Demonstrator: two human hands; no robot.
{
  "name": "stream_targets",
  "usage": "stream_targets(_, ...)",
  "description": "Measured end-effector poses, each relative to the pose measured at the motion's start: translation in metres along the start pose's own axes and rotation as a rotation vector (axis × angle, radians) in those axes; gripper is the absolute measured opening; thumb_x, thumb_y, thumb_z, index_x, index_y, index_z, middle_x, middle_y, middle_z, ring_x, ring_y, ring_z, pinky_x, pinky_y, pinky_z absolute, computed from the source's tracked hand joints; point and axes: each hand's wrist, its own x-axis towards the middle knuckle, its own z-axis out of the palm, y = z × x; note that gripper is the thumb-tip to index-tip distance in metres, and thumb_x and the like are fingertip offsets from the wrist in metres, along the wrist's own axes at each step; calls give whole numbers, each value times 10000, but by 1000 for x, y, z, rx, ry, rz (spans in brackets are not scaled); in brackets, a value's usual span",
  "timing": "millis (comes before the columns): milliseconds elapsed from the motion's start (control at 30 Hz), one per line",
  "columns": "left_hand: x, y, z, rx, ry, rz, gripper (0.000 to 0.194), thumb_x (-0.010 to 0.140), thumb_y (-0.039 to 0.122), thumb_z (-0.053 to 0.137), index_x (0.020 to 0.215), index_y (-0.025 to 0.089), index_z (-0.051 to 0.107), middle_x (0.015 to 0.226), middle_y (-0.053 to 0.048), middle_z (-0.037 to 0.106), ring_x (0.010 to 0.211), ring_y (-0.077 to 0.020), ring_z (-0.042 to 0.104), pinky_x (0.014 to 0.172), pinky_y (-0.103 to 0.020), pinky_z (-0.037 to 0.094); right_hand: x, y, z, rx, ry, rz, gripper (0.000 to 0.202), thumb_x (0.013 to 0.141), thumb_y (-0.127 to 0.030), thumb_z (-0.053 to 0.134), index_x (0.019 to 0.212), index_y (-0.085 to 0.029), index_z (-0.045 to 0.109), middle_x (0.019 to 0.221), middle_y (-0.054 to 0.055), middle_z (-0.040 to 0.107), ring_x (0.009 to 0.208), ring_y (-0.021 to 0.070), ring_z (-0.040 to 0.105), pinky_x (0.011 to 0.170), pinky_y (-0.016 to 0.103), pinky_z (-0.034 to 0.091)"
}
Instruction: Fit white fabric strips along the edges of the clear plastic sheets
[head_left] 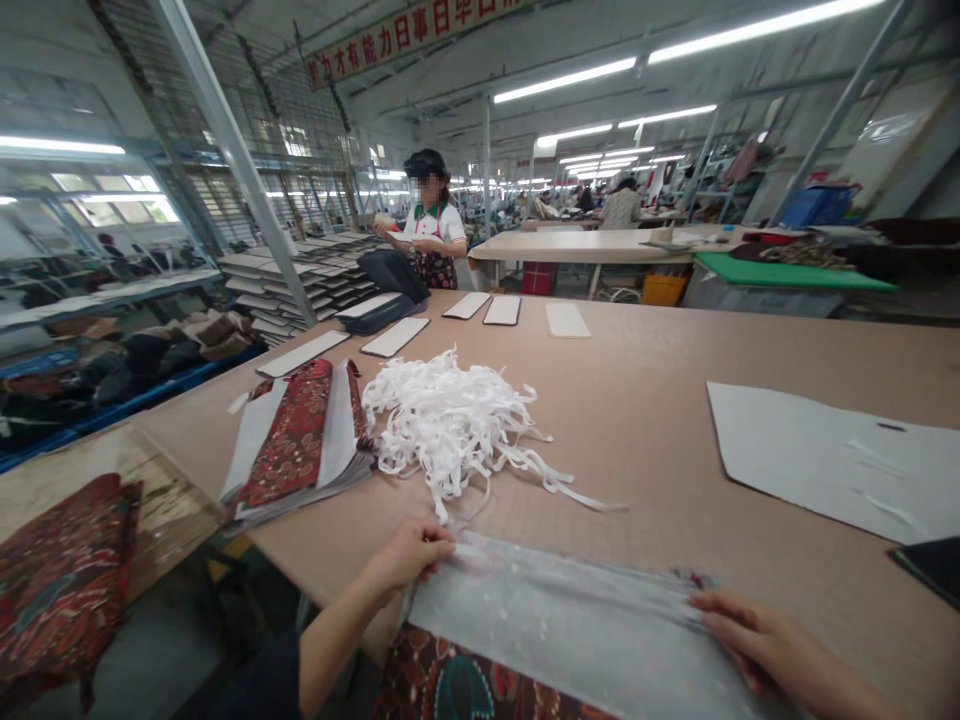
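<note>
Near the table's front edge lies a grey-backed fabric piece [570, 610], with red patterned cloth [480, 680] showing below it. My left hand [416, 555] pinches its upper left corner, where a bit of white strip shows by the fingertips. At the right end, my right hand [742, 630] has its fingers closed on the fabric's upper edge. Just beyond the fabric sits a tangled heap of white strips [450, 420]. Left of the heap is a stack of red patterned and grey pieces [296, 435].
A large white board [832, 460] lies on the table [637, 420] at the right. Small white panels [395, 337] line the far left side. Patterned cloth [67, 580] rests on a lower surface at left. A person [435, 215] stands beyond the table.
</note>
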Motion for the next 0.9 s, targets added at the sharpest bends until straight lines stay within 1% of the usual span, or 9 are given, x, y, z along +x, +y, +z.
stream_targets(100, 7, -6, 7, -18, 78, 20, 347, 548, 459, 647, 634, 139, 547, 400, 86, 401, 379, -59, 329, 386, -186, 240, 0, 5, -1, 71, -7, 5, 363, 667, -551, 543, 682, -189, 557, 387, -50, 458, 330, 83, 407, 345, 185, 311)
stream_targets(167, 9, -8, 10, -44, 105, 42, 345, 574, 464, 643, 631, 139, 541, 433, 73, 443, 381, -55, 345, 377, -179, 245, -2, 1, 0, 167, 30, 19, 353, 645, -538, 586, 650, -186, 556, 458, -33, 512, 375, 93, 452, 339, 182, 322)
stream_targets(333, 3, 0, 8, -472, 91, -1, 256, 650, 320, 673, 793, 123, 593, 640, -6, 608, 440, -47, 456, 399, -145, 336, -19, -22, -1, 470, 122, 29, 415, 655, -448, 659, 974, -184, 628, 690, 10, 613, 577, 128, 552, 475, 200, 444)
stream_targets(433, -2, 5, 6, -727, 89, -49, 221, 638, 175, 695, 830, 120, 601, 723, -39, 636, 527, -66, 538, 493, -157, 436, -28, -34, 1, 629, 135, 30, 378, 653, -407, 682, 954, -179, 654, 694, 23, 621, 605, 134, 557, 559, 215, 482)
stream_targets(500, -3, 4, 6, -760, 61, -61, 204, 645, 170, 694, 820, 109, 609, 770, -58, 643, 577, -78, 564, 550, -174, 467, -29, -35, 2, 662, 136, 26, 356, 638, -413, 688, 903, -175, 674, 700, 38, 636, 625, 153, 572, 589, 235, 499)
stream_targets(600, 0, -4, 8, -582, 59, -43, 204, 659, 247, 679, 774, 92, 614, 717, -54, 637, 556, -81, 551, 526, -175, 447, -23, -27, 3, 511, 229, 12, 379, 599, -456, 682, 863, -184, 688, 769, 55, 672, 689, 192, 603, 616, 251, 514)
stream_targets(700, 7, -13, 12, -228, 181, 43, 194, 652, 252, 632, 778, 107, 607, 568, 6, 584, 470, -90, 508, 456, -188, 388, -13, -13, 2, 196, 353, -38, 400, 572, -490, 645, 859, -216, 692, 772, 36, 689, 682, 205, 618, 619, 256, 517)
stream_targets(800, 12, -19, 15, 98, 297, 195, 233, 661, 214, 557, 874, 136, 612, 609, 11, 601, 553, -128, 547, 544, -225, 408, -6, -2, 4, -67, 455, -103, 369, 589, -501, 587, 850, -262, 691, 874, 9, 693, 791, 222, 631, 699, 265, 512)
stream_targets(900, 13, -20, 17, 305, 316, 303, 170, 698, 221, 494, 786, 161, 626, 722, -19, 636, 690, -153, 572, 660, -242, 410, -3, 2, 7, -213, 507, -145, 332, 614, -515, 536, 785, -273, 687, 897, -1, 692, 896, 235, 617, 769, 274, 495)
